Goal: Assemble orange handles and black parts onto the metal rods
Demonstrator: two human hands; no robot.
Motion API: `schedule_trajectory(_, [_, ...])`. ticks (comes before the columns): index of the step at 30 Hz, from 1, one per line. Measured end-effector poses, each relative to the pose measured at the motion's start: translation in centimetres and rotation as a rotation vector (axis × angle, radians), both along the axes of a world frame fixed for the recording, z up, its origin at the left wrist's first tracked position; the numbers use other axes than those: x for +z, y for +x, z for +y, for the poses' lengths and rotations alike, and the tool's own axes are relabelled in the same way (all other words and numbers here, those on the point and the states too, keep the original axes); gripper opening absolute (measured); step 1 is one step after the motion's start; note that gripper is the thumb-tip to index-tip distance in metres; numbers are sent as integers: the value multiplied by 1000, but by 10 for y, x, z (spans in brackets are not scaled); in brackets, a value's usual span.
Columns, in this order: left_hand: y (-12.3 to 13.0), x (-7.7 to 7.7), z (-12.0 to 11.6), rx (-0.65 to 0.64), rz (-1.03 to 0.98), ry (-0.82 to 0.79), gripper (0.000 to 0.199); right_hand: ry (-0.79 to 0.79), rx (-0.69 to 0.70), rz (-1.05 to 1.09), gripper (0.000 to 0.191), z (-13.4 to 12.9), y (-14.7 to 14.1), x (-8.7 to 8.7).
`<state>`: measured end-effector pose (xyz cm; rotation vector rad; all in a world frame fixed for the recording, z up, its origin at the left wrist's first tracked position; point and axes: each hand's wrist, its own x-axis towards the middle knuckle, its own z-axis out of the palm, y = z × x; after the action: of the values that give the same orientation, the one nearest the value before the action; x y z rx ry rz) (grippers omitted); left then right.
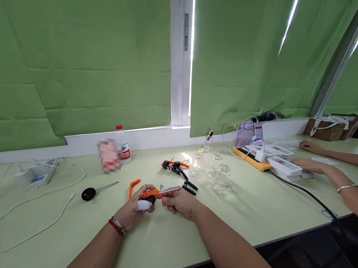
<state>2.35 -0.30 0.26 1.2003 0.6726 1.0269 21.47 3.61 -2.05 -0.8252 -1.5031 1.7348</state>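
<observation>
My left hand is closed around an orange and black tool part, with something white under its fingers. My right hand pinches at the right end of that part, where a thin metal rod sticks out. Just behind my left hand lies a loose orange handle. Black handle pieces rest behind my right hand. Farther back is a group of orange and black parts with rods. Off to the left lies a black round piece with a metal rod.
Glass jars stand behind and right of my hands. A water bottle, white cables and a power strip lie around. At right, another person's hands touch stacked white trays.
</observation>
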Motion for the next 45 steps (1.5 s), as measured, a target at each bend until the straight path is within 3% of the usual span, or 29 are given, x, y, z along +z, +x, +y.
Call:
schedule_trajectory(8, [3, -2, 4, 103, -57, -92, 26, 45, -11, -126, 33, -3, -4, 2])
schedule_trajectory(11, [3, -1, 7, 222, -110, -95, 26, 128, -47, -234, 34, 1, -1, 1])
schedule_trajectory(14, [2, 1, 9, 354, -164, -99, 28, 308, -207, -403, 34, 6, 3, 1])
schedule_trajectory(17, [0, 1, 11, 404, -219, -86, 28, 618, -280, -534, 28, 8, 3, 0])
schedule_trajectory(20, [-2, 0, 13, 413, -264, -89, 26, 830, -230, -720, 33, 7, -4, -2])
schedule_trajectory(25, [-3, 0, 16, 394, -325, -104, 19, 1019, -104, -1019, 38, 2, -17, -3])
schedule_trajectory(37, [-1, 1, 14, 371, -306, -147, 21, 1122, 119, -982, 21, -16, -19, 4])
schedule_trajectory(45, [3, -4, 15, 346, -224, -177, 25, 1163, 127, -910, 35, -16, -19, 3])
